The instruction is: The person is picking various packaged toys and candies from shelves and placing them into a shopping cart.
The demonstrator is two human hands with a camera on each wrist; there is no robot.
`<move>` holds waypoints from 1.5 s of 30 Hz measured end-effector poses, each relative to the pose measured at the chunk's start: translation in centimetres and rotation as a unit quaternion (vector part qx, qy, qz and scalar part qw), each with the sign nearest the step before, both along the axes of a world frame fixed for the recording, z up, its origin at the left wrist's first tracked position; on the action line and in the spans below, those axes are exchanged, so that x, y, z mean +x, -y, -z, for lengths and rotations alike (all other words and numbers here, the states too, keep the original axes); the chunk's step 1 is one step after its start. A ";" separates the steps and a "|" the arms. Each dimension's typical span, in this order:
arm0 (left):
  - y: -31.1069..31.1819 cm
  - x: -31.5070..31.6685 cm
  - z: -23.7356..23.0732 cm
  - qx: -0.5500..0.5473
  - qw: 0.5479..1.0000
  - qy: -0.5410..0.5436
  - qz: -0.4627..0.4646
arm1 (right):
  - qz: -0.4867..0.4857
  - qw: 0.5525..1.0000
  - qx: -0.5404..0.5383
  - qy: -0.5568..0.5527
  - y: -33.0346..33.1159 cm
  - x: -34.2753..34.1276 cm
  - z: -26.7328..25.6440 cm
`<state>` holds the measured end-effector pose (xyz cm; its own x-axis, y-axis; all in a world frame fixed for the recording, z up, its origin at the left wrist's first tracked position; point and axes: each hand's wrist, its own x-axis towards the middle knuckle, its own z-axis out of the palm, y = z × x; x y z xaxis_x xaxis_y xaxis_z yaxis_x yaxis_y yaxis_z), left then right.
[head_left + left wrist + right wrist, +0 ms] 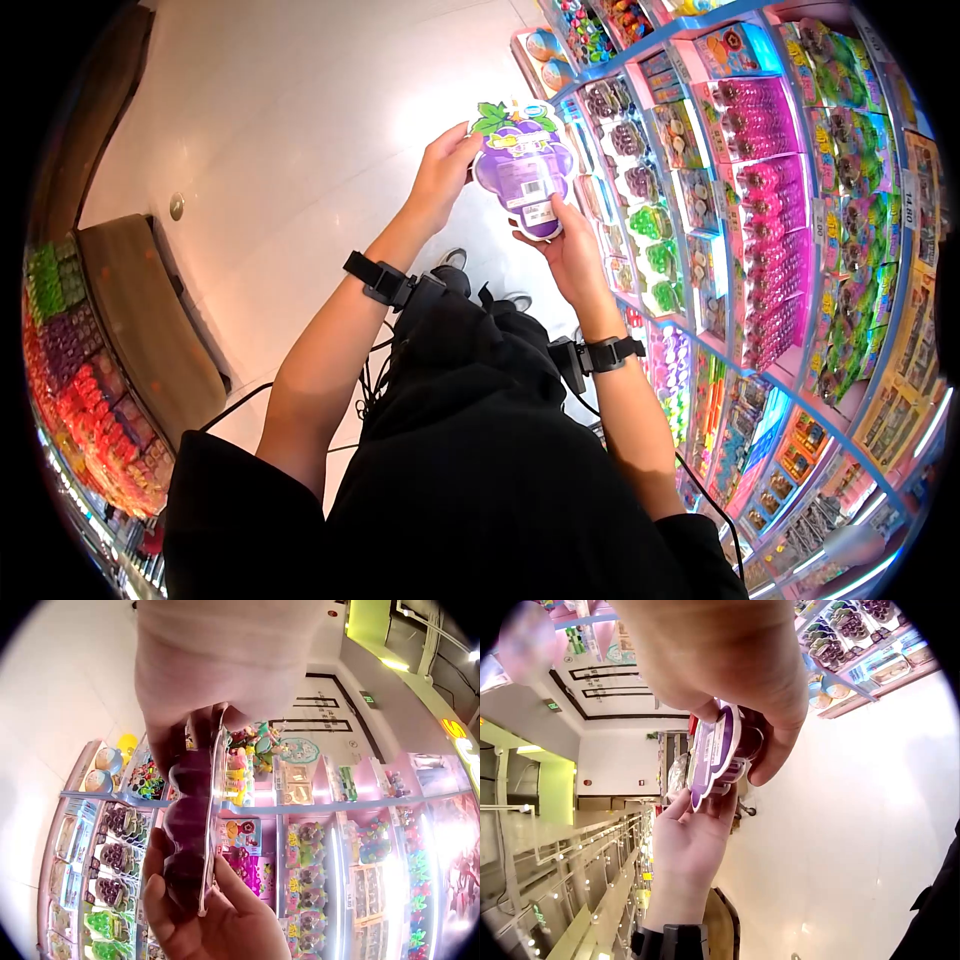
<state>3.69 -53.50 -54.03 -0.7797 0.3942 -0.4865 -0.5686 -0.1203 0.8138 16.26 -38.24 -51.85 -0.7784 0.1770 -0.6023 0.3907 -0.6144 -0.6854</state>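
A purple grape-shaped blister pack [512, 178] with green printed leaves is held up in front of the body, its printed card back with a barcode label facing the head camera. My left hand [440, 180] grips its left edge, thumb on the card. At the lower right edge my right hand [577, 258] pinches it, thumb near the label. Edge-on in the left wrist view, the pack [189, 825] shows dark purple rounded bulges on its other side. Both hands also appear around the pack [718, 754] in the right wrist view, the fingers behind it partly hidden.
Shelves [640, 50] with blue edges rise on the right, stocked with rows of colourful packs, including dark purple grape packs [116, 855] and green ones [657, 255]. A brown bench [150, 310] and a display of bagged goods [95, 400] stand left. Pale floor [300, 130] lies between.
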 end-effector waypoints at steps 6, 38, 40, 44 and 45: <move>-0.9 0.4 -2.3 -0.017 0.998 -0.049 -0.038 | -0.032 0.999 0.019 -0.005 -0.5 0.7 -2.0; -16.9 11.3 -9.1 -0.077 0.974 -0.152 -0.148 | -0.107 0.968 -0.192 -0.123 -18.9 6.6 -2.5; -16.6 11.6 -8.6 -0.081 0.974 -0.141 -0.156 | -0.116 0.972 -0.160 -0.126 -18.5 6.8 -2.5; -15.6 11.4 -8.5 -0.078 0.977 -0.140 -0.138 | -0.114 0.973 -0.143 -0.144 -17.8 7.0 -2.5; -15.3 11.4 -8.5 -0.077 0.979 -0.140 -0.130 | -0.107 0.973 -0.148 -0.140 -17.5 7.1 -2.6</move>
<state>15.11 -38.19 -45.58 -0.9551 0.1041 -0.2772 -0.2870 -0.0941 0.9533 23.36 -20.74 -49.25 -0.9191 -0.1563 -0.3617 0.3552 -0.7261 -0.5887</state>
